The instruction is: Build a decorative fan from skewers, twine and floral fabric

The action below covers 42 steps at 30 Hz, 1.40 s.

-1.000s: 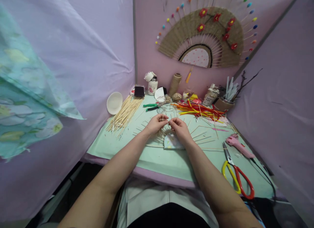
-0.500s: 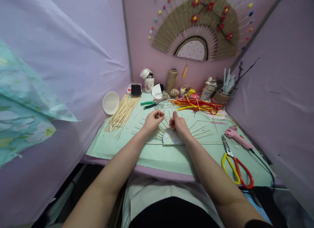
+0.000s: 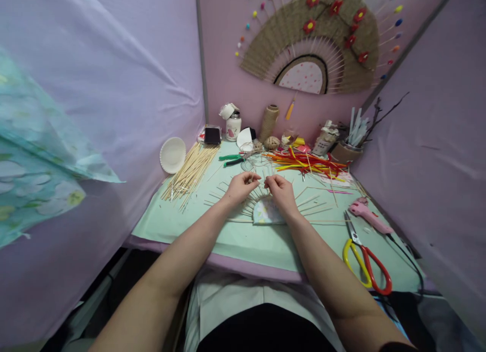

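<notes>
A half-round piece in pale floral cloth lies on the table, with thin wooden sticks spreading from it like a fan's ribs. Over the ribs on the left is my left hand, its thumb and fingers pinched together. My right hand is also pinched, above the upper right part of the cloth piece and partly covering it. The fingertips of both hands are close together, with a small gap between them. Whatever they hold is too small to make out.
Loose bamboo sticks and green-handled pliers lie to the left. Red and yellow strips are heaped behind the hands. Scissors and a pink glue gun lie at the right. A finished fan hangs on the back wall.
My right hand's raised thumb has come down into a pinch, and its fingertips have moved toward my left hand. My left hand has shifted slightly right. The camera view has shifted a little.
</notes>
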Each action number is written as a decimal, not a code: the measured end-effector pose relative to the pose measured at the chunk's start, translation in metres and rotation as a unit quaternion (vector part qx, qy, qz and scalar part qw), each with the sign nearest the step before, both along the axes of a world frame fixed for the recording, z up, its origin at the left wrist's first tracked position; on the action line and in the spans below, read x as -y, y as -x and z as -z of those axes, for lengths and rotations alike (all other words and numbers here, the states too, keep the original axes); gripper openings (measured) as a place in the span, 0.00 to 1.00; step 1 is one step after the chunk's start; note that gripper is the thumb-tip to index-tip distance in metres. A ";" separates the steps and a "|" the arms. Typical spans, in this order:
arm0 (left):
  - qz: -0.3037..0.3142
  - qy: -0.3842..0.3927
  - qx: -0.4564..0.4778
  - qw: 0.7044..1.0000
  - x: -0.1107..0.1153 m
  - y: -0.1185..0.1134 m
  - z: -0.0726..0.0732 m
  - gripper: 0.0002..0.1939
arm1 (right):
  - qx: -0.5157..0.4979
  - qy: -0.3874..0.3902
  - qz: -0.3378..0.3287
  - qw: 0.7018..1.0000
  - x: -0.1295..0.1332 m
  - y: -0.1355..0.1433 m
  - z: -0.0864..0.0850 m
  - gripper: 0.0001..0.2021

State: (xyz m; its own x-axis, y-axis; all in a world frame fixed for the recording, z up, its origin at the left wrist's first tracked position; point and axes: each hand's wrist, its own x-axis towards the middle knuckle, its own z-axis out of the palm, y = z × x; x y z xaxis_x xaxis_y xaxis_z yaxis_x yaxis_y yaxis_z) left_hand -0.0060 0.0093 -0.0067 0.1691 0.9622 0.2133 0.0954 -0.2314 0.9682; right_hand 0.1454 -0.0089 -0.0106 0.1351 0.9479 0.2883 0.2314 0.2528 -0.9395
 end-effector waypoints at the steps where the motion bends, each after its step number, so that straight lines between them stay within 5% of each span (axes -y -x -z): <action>1: 0.002 0.008 0.001 1.000 0.000 0.000 0.000 0.12 | 0.006 -0.002 0.000 1.000 0.000 0.000 0.000 0.15; 15: 0.005 0.073 0.045 0.996 0.003 0.001 -0.004 0.07 | 0.043 -0.014 -0.031 0.999 0.001 0.002 0.001 0.11; 26: 0.117 0.215 0.251 0.937 0.005 0.004 -0.010 0.16 | 0.016 -0.023 -0.029 0.999 0.006 0.007 -0.002 0.11; 35: 0.127 0.177 0.284 0.934 0.004 0.003 -0.011 0.16 | -0.008 0.035 -0.039 0.999 0.006 0.008 -0.003 0.09; 42: 0.124 0.113 0.184 0.969 0.004 0.001 -0.008 0.13 | -0.060 -0.007 -0.030 0.998 0.000 0.002 -0.001 0.12</action>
State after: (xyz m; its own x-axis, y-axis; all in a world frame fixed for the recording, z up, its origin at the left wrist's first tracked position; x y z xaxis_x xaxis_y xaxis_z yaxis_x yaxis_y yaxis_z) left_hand -0.0074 0.0048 0.0015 0.3541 0.9307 0.0915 -0.2964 0.0189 0.9549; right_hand 0.1438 -0.0090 -0.0094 0.1122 0.9513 0.2871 0.1009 0.2765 -0.9557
